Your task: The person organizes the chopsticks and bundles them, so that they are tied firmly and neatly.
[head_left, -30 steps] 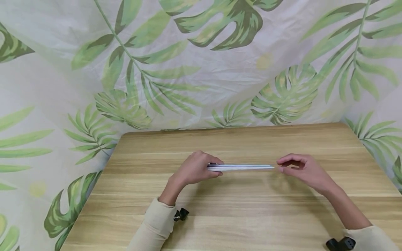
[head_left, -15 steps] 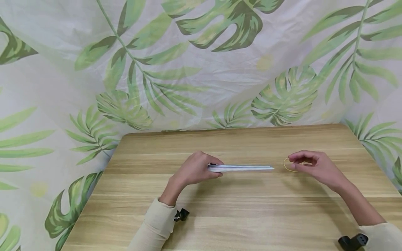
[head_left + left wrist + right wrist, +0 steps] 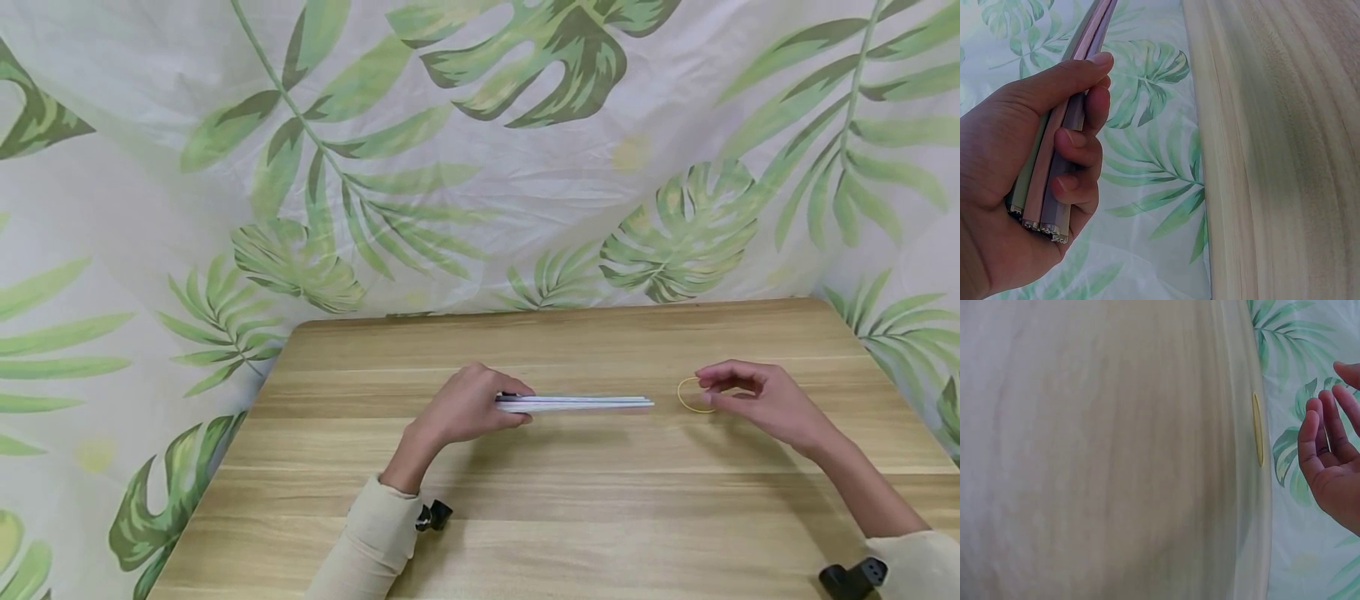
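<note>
A bundle of thin pale sticks [image 3: 577,402] is held level just above the wooden table [image 3: 600,508]. My left hand [image 3: 468,408] grips its left end. In the left wrist view the fingers [image 3: 1075,140] curl round the bundle [image 3: 1085,44], whose cut ends show near the palm. A yellow rubber band [image 3: 693,397] lies flat on the table just past the bundle's right tip. My right hand [image 3: 757,404] hovers beside it, thumb and forefinger close to the band's right edge. In the right wrist view the right hand [image 3: 1332,462] is loosely curled, holds nothing and is apart from the rubber band [image 3: 1258,428].
A leaf-printed cloth [image 3: 480,167] hangs behind the table and drapes down at both sides. Black camera mounts sit on the left wrist [image 3: 433,512] and the right wrist [image 3: 851,577]. The table's far edge [image 3: 555,312] runs just under the cloth.
My right hand has drawn away to the right from the bundle's tip, and the yellow rubber band now shows by its fingertips. The left hand and bundle have stayed put.
</note>
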Demonstrator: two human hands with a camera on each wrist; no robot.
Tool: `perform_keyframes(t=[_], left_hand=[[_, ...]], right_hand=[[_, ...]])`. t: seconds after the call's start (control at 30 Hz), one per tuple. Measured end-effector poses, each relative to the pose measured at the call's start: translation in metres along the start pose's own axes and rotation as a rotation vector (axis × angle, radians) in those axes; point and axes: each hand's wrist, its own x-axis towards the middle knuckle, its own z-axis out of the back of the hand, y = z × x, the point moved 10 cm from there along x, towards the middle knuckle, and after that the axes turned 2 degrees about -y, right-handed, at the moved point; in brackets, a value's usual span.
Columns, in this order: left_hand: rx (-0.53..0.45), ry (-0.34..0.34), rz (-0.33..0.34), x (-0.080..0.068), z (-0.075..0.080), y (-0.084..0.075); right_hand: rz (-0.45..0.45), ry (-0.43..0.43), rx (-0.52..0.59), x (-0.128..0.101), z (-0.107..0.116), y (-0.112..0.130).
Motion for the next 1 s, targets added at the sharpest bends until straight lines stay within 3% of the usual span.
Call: perform_keyframes(t=[0.4,0.73,1.0], left_hand=[[-0.005,-0.001,0.006,0.001,-0.002,0.003],[0.002,-0.011,-0.005,0.001,-0.001,0.003],[-0.002,-0.014,-0.008,0.0,0.0,0.002]], right_hand=[[-0.012,0.001,-0.009,0.005,0.005,-0.017],[-0.06,-0.004,-0.141,0.016,0.011,-0.036],[-0.021,0.002,-0.267,0.022,0.012,-0.037]])
